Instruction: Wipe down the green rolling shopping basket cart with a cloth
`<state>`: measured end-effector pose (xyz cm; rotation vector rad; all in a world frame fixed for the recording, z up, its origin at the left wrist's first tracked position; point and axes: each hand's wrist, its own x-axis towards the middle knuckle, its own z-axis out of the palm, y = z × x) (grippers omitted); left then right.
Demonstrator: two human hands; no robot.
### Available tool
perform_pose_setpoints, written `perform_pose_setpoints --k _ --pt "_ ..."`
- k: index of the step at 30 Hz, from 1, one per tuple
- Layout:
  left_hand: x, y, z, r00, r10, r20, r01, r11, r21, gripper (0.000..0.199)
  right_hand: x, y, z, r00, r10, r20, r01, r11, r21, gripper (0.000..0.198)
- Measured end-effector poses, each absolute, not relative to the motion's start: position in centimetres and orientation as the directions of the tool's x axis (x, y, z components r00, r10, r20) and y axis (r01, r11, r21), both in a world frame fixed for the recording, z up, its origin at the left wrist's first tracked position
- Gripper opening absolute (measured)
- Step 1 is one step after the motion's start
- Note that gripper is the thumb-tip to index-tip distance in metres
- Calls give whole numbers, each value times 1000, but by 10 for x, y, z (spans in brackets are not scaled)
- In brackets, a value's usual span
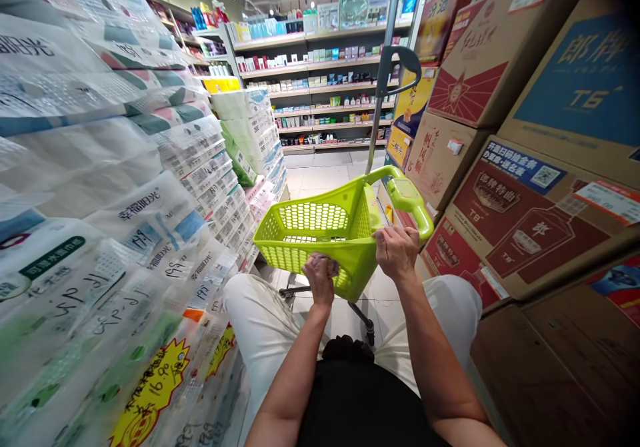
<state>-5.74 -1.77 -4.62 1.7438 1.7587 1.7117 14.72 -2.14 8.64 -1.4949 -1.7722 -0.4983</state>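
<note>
A lime-green plastic shopping cart (pixel 350 197) stands right in front of my knees, turned sideways, its perforated basket showing nothing inside. My right hand (pixel 397 250) is closed over the basket's near rim, just below the cart's handle (pixel 410 200). Against the basket's near side wall is my left hand (pixel 321 274), its fingers bunched around a crumpled, pale pinkish-grey cloth (pixel 327 264). Part of the cloth is hidden by the fingers. Below the basket, a dark caster wheel (pixel 369 332) rests on the tiled floor.
Stacked tissue packs (pixel 165 227) line the left side closely. Cardboard liquor cartons (pixel 545 214) rise on the right. A metal pole with a dark grey hooked handle (pixel 400 70) stands behind the cart. Shelves of small boxed goods (pixel 320 90) close off the aisle's far end.
</note>
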Motion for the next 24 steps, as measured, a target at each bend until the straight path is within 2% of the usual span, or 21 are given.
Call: perform_pose_setpoints --k 4,10,12,16,24 --pt "-71 -5 -35 -354 664 659 697 -283 659 29 148 -22 83 -16 649 760 959 226 -173 44" --pt "-77 -16 -72 -313 738 598 702 -245 669 42 151 -24 82 -49 621 782 963 237 -128 41" --pt "-81 -13 -72 -365 714 598 675 -239 698 44 152 -23 82 -62 611 789 965 238 -109 40" --pt "-90 6 -52 -455 619 640 655 -255 712 42 157 -21 82 -81 609 789 961 258 -100 39" --pt "-95 -8 -89 -408 673 618 684 -224 695 28 178 -14 73 -48 620 783 960 244 -134 43"
